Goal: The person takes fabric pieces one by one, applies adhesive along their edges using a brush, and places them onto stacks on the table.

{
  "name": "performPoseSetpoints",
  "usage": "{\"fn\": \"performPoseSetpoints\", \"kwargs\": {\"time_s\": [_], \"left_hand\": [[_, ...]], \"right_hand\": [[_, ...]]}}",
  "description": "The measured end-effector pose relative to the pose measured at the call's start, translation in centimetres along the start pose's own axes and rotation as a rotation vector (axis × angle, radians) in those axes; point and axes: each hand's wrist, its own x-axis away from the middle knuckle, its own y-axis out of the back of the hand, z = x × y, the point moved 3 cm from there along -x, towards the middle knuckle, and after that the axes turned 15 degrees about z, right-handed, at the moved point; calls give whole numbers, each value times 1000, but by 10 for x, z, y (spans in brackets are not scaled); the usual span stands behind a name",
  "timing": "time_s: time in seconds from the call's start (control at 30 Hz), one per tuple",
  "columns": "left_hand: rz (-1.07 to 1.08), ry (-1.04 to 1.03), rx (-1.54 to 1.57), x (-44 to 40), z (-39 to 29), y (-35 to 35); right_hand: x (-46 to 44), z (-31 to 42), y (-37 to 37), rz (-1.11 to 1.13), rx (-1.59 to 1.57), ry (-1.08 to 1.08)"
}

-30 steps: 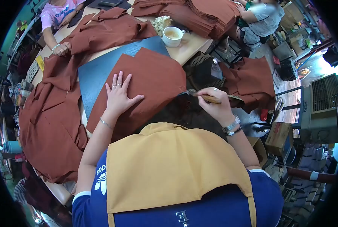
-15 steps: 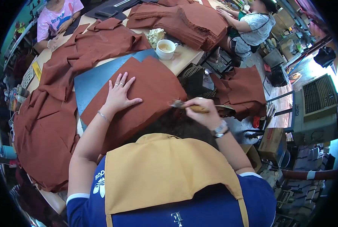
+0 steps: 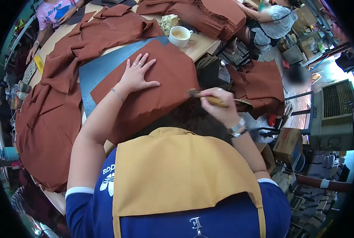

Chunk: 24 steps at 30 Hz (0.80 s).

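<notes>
My left hand (image 3: 139,75) lies flat, fingers spread, on a reddish-brown fabric panel (image 3: 167,89), near its far side. The panel rests partly over a blue-grey board (image 3: 89,81), and its near edge reaches toward my body. In my right hand (image 3: 224,113) is a brush (image 3: 217,102), gripped by its wooden handle. The brush's head is at the panel's right edge, close to the corner. Its bristles are small and blurred, so I cannot tell how firmly they touch.
A white cup (image 3: 179,36) of pale liquid stands beyond the panel, beside a crumpled cream cloth (image 3: 168,23). Brown fabric (image 3: 46,135) covers the table's left, with a stack (image 3: 192,18) at the back. A black basket (image 3: 212,75) sits right. Two people work across the table.
The camera view has shifted. My left hand and the panel appear slightly farther away across the board. The brush, still at the panel's right edge, now slants with its handle end lower.
</notes>
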Motion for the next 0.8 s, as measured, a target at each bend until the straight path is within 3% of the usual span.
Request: {"fn": "performPoseSetpoints", "kwargs": {"time_s": [0.07, 0.2, 0.3, 0.37, 0.5, 0.63, 0.7, 0.8], "left_hand": [[-10, -16, -4, -4, -2, -1], [-14, -66, -17, -14, 3, -1], [-9, -126, -42, -30, 3, 4], [18, -166, -38, -40, 1, 10], [64, -192, -82, -53, -3, 20], [-29, -58, -57, -31, -10, 16], [-94, 66, 40, 8, -16, 10], [-7, 299, 113, 88, -22, -3]], "right_hand": [[-5, 2, -14, 74, 9, 77], [20, -18, 22, 71, 189, -127], [9, -2, 10, -18, 99, 35], [0, 3, -9, 65, -70, 79], [20, -12, 14, 94, 101, -30], [10, 2, 10, 5, 36, 51], [3, 3, -13, 114, -9, 105], [17, -11, 0, 90, -4, 30]]}}
